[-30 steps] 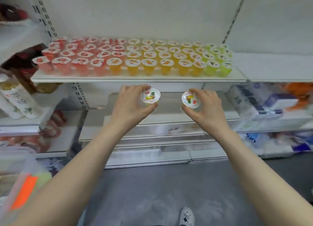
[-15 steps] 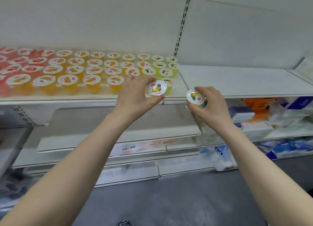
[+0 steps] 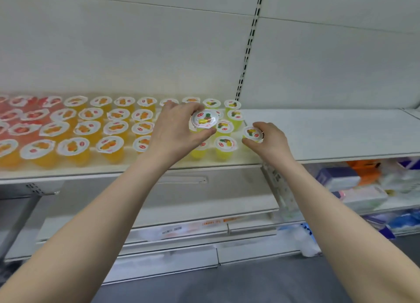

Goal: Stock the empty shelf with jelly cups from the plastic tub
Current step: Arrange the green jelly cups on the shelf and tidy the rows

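My left hand grips a yellow jelly cup with a pineapple lid, held above the yellow-green cups on the shelf. My right hand pinches a second yellow jelly cup at the right end of the rows, low over the shelf; whether it touches the board I cannot tell. Rows of jelly cups fill the shelf's left part, red at far left, then orange, then yellow-green beside my hands. The plastic tub is out of view.
The shelf board to the right of the cups is bare white. A slotted upright runs up the back wall. Lower shelves hold packaged goods at the right. Grey floor lies below.
Both hands moved up and forward with their cups, from in front of the shelf edge to over the shelf. The view shifted closer and slightly right.
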